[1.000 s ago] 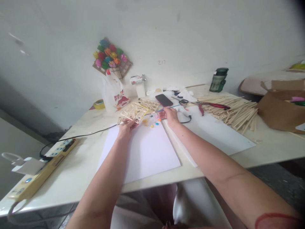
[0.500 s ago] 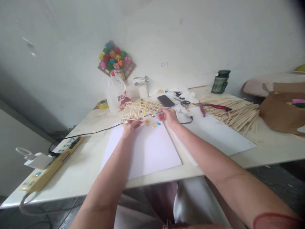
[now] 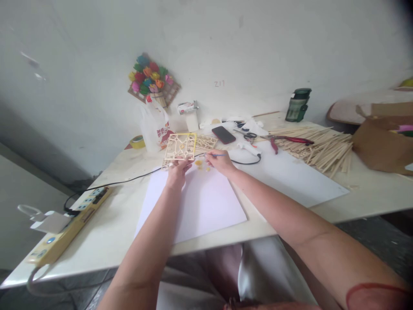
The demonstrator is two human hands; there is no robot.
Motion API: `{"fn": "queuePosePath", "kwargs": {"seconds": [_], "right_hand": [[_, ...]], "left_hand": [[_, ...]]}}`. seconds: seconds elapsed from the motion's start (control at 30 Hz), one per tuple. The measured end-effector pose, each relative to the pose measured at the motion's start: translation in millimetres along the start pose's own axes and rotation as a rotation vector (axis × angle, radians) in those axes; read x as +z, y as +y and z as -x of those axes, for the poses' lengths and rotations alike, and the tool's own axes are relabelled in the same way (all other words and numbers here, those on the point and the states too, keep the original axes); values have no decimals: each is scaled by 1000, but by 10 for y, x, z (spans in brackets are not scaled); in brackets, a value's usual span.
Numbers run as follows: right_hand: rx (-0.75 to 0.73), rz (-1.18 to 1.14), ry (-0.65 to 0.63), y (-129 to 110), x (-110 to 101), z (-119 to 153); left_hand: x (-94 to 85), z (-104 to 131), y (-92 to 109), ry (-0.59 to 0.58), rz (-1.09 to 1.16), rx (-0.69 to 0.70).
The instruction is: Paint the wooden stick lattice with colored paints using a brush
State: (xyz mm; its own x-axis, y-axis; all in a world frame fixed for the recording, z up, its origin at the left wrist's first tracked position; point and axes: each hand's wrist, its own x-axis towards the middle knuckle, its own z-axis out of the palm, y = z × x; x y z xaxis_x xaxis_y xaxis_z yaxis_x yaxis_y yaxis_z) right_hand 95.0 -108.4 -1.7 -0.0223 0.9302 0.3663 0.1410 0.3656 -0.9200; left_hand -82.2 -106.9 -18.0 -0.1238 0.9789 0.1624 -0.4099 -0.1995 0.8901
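A square wooden lattice panel (image 3: 180, 146), yellow along its top and right edges, stands tilted up in my left hand (image 3: 177, 170), whose fingers close on its lower edge. My right hand (image 3: 220, 161) pinches a thin paintbrush (image 3: 215, 155) with a blue handle; its tip points left, close to the panel's lower right corner. Whether the tip touches the wood I cannot tell. Just below lie yellow paint blobs (image 3: 198, 163) on a white sheet (image 3: 206, 206). My right hand covers part of the sheet's far edge.
Behind the panel lies more lattice work (image 3: 206, 142), with a phone (image 3: 223, 134) beside it. A white glue gun (image 3: 249, 150), scissors (image 3: 248, 136), red-handled pliers (image 3: 295, 140) and many thin sticks (image 3: 325, 150) spread to the right. At left are a power strip (image 3: 74, 224) and a black cord (image 3: 129, 178).
My right hand has moved left with the paintbrush, nearer the panel, and now hides the blue paint spots. My left hand has tilted the lattice panel more upright.
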Motion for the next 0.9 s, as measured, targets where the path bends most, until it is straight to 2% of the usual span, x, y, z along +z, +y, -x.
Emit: {"fn": "queuePosePath", "kwargs": {"seconds": [0.17, 0.37, 0.63, 0.9], "right_hand": [[-212, 263, -6, 88, 37, -38], [-286, 501, -2, -4, 53, -8], [-249, 482, -17, 17, 79, -17], [-292, 450, -43, 7, 83, -10]], "left_hand": [[93, 29, -29, 39, 44, -11], [141, 49, -58, -28, 85, 10], [184, 54, -75, 4, 99, 15], [234, 75, -90, -13, 106, 29]]}}
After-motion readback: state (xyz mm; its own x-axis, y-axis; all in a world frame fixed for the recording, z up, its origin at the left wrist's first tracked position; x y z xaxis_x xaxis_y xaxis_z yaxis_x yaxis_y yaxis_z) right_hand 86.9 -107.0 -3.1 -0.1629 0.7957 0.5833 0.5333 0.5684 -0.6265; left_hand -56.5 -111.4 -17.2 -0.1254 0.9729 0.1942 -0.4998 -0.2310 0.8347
